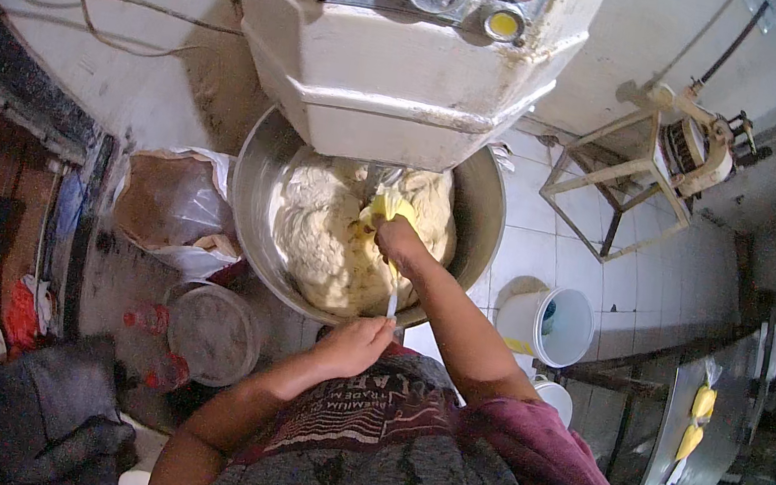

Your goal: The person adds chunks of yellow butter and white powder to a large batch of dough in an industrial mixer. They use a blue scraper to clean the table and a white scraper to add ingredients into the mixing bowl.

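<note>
Pale dough point(317, 239) fills much of the steel bowl point(485, 219) of a dough mixer point(399, 63), directly before me. Over the dough, my right hand point(399, 240) grips a yellow plastic bag point(393, 207), its contents hidden. A pale narrow end point(392, 302) stretches from it towards the bowl's near rim, where my left hand point(362, 340) pinches its tip between thumb and fingers. Yellowish patches show on the dough beneath the bag. The mixer's hook is mostly hidden behind the bag and the head.
Left of the bowl are an open sack point(172, 199) and a round lidded tub point(213, 333). White buckets point(559, 328) stand on the tiled floor at right. A metal-framed machine point(639, 175) is farther back. Small yellow bags point(703, 402) lie on a metal table point(668, 435) at far right.
</note>
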`<state>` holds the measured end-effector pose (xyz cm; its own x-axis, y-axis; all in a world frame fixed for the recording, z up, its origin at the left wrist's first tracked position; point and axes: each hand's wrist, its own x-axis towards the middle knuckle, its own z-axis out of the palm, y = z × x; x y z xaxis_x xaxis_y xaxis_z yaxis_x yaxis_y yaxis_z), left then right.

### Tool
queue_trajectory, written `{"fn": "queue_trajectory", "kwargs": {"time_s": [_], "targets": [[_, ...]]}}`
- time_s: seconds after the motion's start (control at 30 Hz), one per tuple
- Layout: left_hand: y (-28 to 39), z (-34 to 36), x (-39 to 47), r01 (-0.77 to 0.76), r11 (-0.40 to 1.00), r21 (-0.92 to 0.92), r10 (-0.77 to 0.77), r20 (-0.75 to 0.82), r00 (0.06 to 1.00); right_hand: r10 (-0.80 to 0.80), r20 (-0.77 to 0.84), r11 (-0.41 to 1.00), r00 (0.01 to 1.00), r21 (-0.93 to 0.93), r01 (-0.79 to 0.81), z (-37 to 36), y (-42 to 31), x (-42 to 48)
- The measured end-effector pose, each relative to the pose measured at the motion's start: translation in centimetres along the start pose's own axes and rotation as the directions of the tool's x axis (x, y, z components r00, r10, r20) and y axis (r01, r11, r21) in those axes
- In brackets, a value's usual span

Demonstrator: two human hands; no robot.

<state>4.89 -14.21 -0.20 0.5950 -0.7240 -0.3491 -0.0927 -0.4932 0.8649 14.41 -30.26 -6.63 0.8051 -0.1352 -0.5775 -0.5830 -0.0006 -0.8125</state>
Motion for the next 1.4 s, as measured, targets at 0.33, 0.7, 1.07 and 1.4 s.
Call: {"fn": "queue_trajectory", "kwargs": {"time_s": [0.33, 0.7, 1.07, 1.4], "targets": [[0.6, 2.6, 0.9, -0.144, 0.986, 0.085, 0.120, 0.237, 0.964, -0.200, -0.150, 0.775, 0.968, 0.580, 0.250, -6.2, -0.9, -14.1], [3.1, 8.8, 8.4, -0.045, 0.998, 0.041, 0.016, 0.532, 0.847, -0.103, -0.942, 0.463, 0.319, 0.239, 0.854, -28.7, 8.3, -32.2], [10.5, 25.5, 13.9, 0.142, 0.980, 0.143, -0.193, 0.463, 0.865, 0.228, -0.858, 0.924, -0.460, 0.042, 0.380, -55.9, 33.5, -63.3], [14.4, 30.4, 13.2, 0.210, 0.951, 0.227, -0.278, 0.333, 0.901, -0.150, -0.838, 0.802, -0.524, 0.207, -0.560, -67.4, 36.8, -64.8]]}}
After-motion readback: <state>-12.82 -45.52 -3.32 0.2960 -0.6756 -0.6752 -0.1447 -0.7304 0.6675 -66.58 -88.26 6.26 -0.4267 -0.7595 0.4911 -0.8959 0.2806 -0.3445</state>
